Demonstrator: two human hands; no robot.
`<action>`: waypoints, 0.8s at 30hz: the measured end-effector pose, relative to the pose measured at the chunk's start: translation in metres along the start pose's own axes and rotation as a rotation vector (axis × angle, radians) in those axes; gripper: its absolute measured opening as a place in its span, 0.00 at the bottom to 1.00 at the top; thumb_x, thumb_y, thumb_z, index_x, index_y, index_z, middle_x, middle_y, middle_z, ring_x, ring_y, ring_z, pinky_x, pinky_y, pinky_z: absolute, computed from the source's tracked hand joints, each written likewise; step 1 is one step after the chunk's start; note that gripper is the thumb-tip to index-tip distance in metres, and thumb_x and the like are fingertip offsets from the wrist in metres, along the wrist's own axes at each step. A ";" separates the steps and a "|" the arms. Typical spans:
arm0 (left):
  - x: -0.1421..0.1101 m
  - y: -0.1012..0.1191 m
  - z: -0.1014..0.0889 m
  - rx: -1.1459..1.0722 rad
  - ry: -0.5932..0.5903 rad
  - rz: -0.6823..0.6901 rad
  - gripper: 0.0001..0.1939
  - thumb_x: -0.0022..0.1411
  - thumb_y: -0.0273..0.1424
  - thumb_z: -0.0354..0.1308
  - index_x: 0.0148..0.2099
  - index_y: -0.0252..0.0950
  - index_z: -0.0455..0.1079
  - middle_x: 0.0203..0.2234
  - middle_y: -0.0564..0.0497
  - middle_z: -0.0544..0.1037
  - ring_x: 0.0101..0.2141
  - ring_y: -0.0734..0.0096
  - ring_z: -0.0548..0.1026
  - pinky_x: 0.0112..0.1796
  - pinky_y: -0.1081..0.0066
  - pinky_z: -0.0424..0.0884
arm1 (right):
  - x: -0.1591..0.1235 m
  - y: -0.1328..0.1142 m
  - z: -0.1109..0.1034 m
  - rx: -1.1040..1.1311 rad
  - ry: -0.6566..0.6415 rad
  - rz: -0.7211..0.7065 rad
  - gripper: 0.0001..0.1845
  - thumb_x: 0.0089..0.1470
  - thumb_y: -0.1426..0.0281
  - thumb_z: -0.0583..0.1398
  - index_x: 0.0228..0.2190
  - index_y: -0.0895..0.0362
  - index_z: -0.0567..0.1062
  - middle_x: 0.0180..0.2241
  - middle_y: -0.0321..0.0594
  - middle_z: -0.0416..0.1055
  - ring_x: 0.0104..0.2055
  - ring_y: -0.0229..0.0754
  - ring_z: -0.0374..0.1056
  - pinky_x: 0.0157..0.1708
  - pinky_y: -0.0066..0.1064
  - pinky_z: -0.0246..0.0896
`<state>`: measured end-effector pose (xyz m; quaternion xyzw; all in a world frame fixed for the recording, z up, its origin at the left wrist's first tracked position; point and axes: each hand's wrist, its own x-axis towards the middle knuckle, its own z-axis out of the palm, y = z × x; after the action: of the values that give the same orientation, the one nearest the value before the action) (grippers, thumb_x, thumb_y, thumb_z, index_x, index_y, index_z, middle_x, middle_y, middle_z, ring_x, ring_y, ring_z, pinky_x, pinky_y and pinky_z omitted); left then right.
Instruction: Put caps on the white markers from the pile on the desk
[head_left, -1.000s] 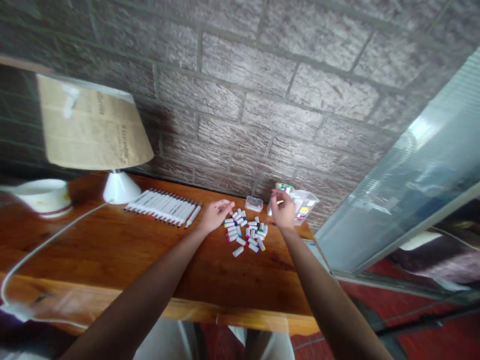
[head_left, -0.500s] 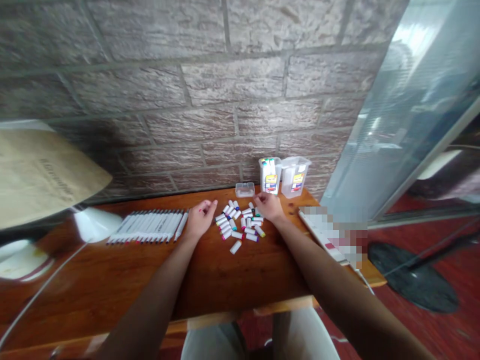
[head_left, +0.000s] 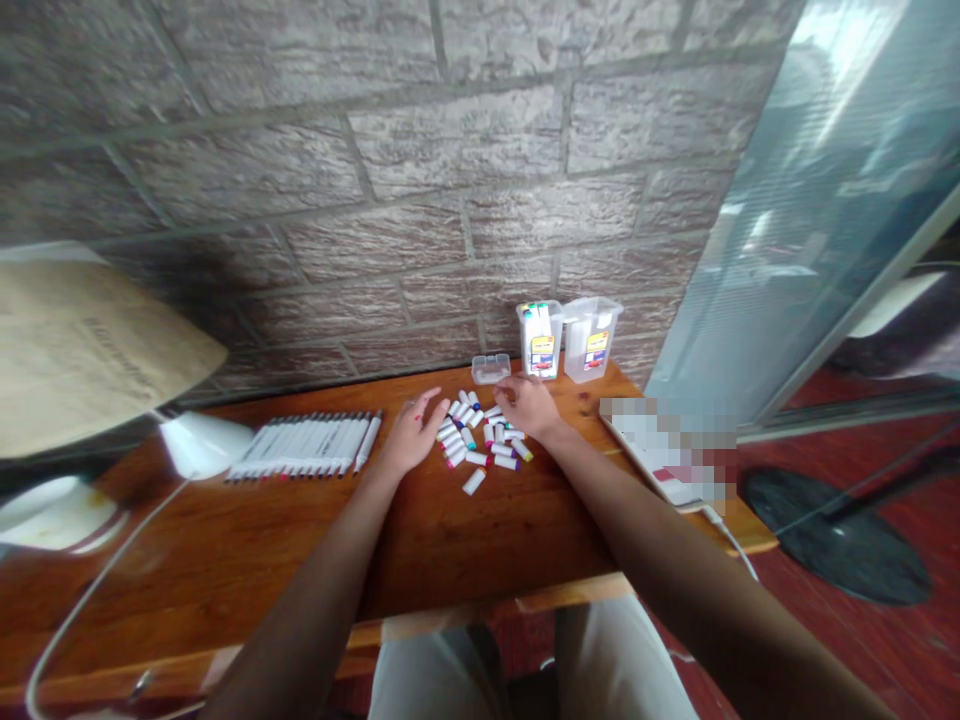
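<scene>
A loose cluster of white marker caps with coloured ends (head_left: 476, 460) lies on the wooden table (head_left: 480, 560) between my hands. My left hand (head_left: 411, 435) rests at the cluster's left edge, its thumb and fingers spread apart with nothing in them. Over the far right of the caps my right hand (head_left: 529, 405) bends its fingers downward, thumb and forefinger apart, close to a few caps. Whether the fingertips touch a cap is not clear. Left of my left hand lies a neat row of white markers (head_left: 307, 447), side by side.
Along the brick wall stand a small clear lid (head_left: 491, 368), a clear box of markers (head_left: 540, 345) and another clear box (head_left: 591, 345). A white lamp (head_left: 202, 447), a paper bag (head_left: 97, 350) and a bowl (head_left: 64, 515) are at left. A white device with a cable (head_left: 660, 460) lies at right.
My left hand's fingers have opened out from a more curled pose. My right hand has shifted slightly left over the caps, its fingers parting. The whole view has tilted a little.
</scene>
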<state>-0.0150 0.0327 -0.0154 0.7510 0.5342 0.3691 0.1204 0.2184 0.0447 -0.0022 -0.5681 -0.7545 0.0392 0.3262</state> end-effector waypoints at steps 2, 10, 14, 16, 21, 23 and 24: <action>-0.001 0.002 0.004 -0.044 -0.079 -0.011 0.25 0.69 0.47 0.47 0.59 0.37 0.67 0.56 0.42 0.74 0.58 0.60 0.71 0.60 0.59 0.63 | -0.002 -0.007 0.000 0.016 -0.027 -0.077 0.14 0.61 0.67 0.56 0.42 0.55 0.80 0.45 0.45 0.78 0.49 0.44 0.71 0.54 0.34 0.61; -0.004 0.007 0.011 -0.142 -0.194 0.016 0.25 0.69 0.46 0.48 0.60 0.39 0.67 0.56 0.45 0.75 0.56 0.60 0.72 0.60 0.60 0.63 | -0.010 -0.017 0.005 0.053 -0.156 -0.124 0.15 0.64 0.58 0.55 0.40 0.51 0.80 0.42 0.42 0.79 0.48 0.46 0.72 0.50 0.34 0.62; -0.004 0.010 0.008 -0.148 -0.183 0.011 0.24 0.69 0.45 0.48 0.59 0.39 0.68 0.55 0.45 0.76 0.55 0.60 0.73 0.59 0.61 0.65 | -0.007 -0.017 0.006 0.044 -0.156 -0.164 0.17 0.65 0.59 0.53 0.42 0.51 0.79 0.45 0.43 0.78 0.50 0.45 0.71 0.51 0.34 0.61; -0.004 0.011 0.007 -0.149 -0.190 0.016 0.23 0.69 0.45 0.49 0.58 0.39 0.69 0.54 0.45 0.76 0.55 0.60 0.73 0.58 0.61 0.65 | -0.004 -0.020 0.007 0.005 -0.172 -0.185 0.18 0.66 0.61 0.51 0.48 0.51 0.77 0.49 0.43 0.76 0.53 0.45 0.69 0.54 0.36 0.60; -0.004 0.008 0.007 -0.168 -0.206 0.038 0.24 0.69 0.45 0.47 0.59 0.38 0.68 0.54 0.45 0.76 0.54 0.61 0.74 0.58 0.63 0.65 | 0.001 -0.030 0.015 -0.137 -0.260 -0.190 0.23 0.67 0.64 0.47 0.58 0.52 0.70 0.61 0.47 0.66 0.62 0.52 0.60 0.59 0.47 0.54; -0.003 0.007 0.008 -0.176 -0.213 0.042 0.24 0.70 0.45 0.46 0.59 0.37 0.68 0.54 0.45 0.76 0.54 0.62 0.74 0.58 0.64 0.65 | 0.001 -0.031 0.015 -0.138 -0.283 -0.199 0.24 0.67 0.64 0.47 0.59 0.53 0.69 0.61 0.47 0.65 0.63 0.53 0.58 0.60 0.48 0.52; -0.003 0.007 0.008 -0.176 -0.214 0.044 0.24 0.70 0.45 0.46 0.59 0.37 0.68 0.54 0.45 0.76 0.54 0.62 0.74 0.58 0.64 0.65 | 0.001 -0.031 0.014 -0.127 -0.287 -0.202 0.24 0.67 0.64 0.47 0.59 0.53 0.69 0.61 0.47 0.66 0.63 0.52 0.58 0.60 0.47 0.52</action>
<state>-0.0053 0.0291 -0.0181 0.7841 0.4672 0.3350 0.2339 0.1851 0.0385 0.0009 -0.4975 -0.8475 0.0391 0.1809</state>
